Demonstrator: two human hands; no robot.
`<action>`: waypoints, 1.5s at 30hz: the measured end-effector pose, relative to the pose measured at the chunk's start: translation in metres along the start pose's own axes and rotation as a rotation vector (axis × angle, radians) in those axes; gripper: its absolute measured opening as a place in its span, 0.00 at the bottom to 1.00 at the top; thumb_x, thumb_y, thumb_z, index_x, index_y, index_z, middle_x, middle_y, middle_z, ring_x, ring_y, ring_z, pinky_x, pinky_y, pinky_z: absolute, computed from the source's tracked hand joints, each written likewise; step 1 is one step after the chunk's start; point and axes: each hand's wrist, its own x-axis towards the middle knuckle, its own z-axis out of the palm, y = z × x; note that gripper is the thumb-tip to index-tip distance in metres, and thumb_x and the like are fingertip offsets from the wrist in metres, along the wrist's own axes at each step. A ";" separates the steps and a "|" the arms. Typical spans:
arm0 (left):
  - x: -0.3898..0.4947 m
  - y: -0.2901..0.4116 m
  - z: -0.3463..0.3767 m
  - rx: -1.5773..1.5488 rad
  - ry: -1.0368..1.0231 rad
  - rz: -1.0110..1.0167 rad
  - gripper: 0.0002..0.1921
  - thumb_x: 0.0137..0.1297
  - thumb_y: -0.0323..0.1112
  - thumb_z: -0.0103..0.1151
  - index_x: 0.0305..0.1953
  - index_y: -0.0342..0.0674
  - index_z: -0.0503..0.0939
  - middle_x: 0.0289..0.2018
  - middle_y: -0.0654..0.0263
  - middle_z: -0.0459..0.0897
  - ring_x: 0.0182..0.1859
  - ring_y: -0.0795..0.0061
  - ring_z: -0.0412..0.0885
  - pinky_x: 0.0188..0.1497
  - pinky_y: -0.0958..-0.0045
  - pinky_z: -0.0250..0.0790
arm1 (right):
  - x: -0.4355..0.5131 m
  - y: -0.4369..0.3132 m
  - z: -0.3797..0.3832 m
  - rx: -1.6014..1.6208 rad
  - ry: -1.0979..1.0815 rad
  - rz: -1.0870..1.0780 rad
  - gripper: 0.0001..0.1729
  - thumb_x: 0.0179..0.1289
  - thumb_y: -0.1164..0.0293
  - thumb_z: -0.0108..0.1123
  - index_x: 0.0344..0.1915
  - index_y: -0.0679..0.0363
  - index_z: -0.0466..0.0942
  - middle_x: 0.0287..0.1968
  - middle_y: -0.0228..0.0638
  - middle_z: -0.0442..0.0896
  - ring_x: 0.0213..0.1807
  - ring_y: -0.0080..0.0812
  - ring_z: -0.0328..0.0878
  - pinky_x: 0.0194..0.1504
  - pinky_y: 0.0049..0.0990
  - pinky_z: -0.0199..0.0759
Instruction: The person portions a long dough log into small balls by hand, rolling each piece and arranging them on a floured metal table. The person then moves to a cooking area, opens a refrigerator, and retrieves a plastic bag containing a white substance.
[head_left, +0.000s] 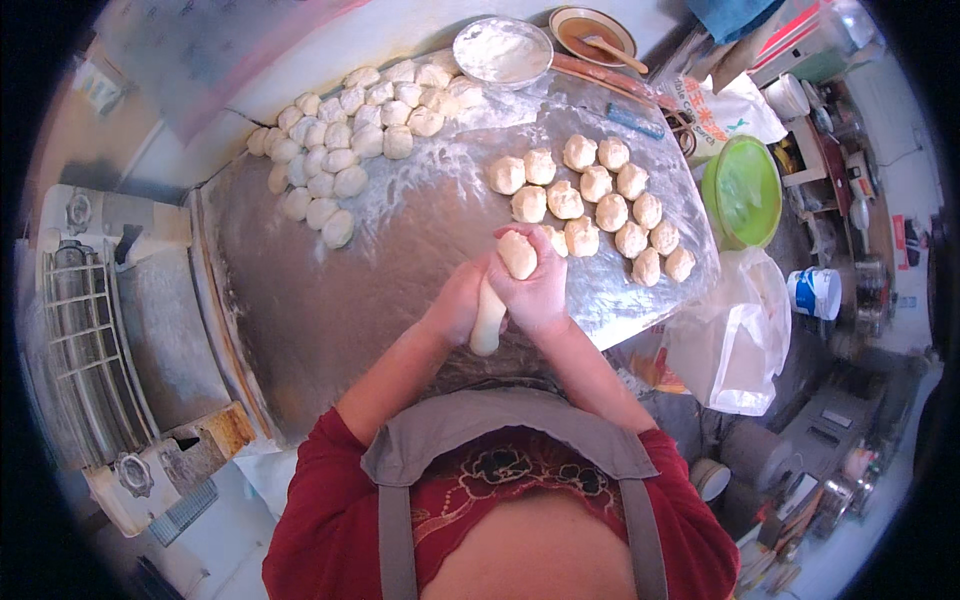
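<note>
A long roll of pale dough (489, 315) is held between my two hands above the near part of the metal worktop (322, 300). My right hand (544, 281) wraps around its upper end, and a rounded knob of dough bulges out past the thumb. Lower down, my left hand (459, 300) grips the same roll, whose tail hangs toward me. Just beyond my right hand lie several rough dough balls (565, 199) in loose rows. Farther off at the left sits a tight cluster of floured dough balls (337, 136).
At the back stand a bowl of flour (502, 51) and a bowl of brown liquid (592, 34) with a spoon. A rolling pin (611, 79) and a blue-handled scraper (634, 121) lie nearby. A green basin (742, 191) and plastic bag (739, 337) are rightward; a metal roller machine (82, 315) stands left.
</note>
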 end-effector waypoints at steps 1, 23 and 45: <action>0.000 0.003 0.000 0.103 0.028 0.028 0.20 0.71 0.48 0.36 0.36 0.39 0.74 0.20 0.65 0.76 0.16 0.75 0.72 0.16 0.75 0.64 | 0.003 0.001 0.000 -0.039 0.012 0.010 0.16 0.50 0.72 0.64 0.41 0.61 0.76 0.34 0.42 0.83 0.36 0.38 0.83 0.41 0.31 0.76; 0.005 0.012 -0.065 -0.239 0.258 0.201 0.24 0.73 0.44 0.40 0.65 0.40 0.58 0.32 0.59 0.80 0.25 0.68 0.78 0.25 0.69 0.72 | 0.034 0.009 0.020 -0.271 -0.327 -0.337 0.27 0.60 0.60 0.60 0.58 0.59 0.71 0.52 0.51 0.74 0.47 0.48 0.78 0.44 0.36 0.75; -0.011 0.004 -0.014 0.036 0.024 0.093 0.09 0.66 0.37 0.44 0.35 0.43 0.75 0.21 0.74 0.73 0.22 0.83 0.70 0.19 0.79 0.60 | 0.010 0.001 0.014 0.144 -0.015 -0.113 0.16 0.51 0.75 0.63 0.41 0.60 0.73 0.33 0.34 0.79 0.34 0.25 0.77 0.39 0.28 0.73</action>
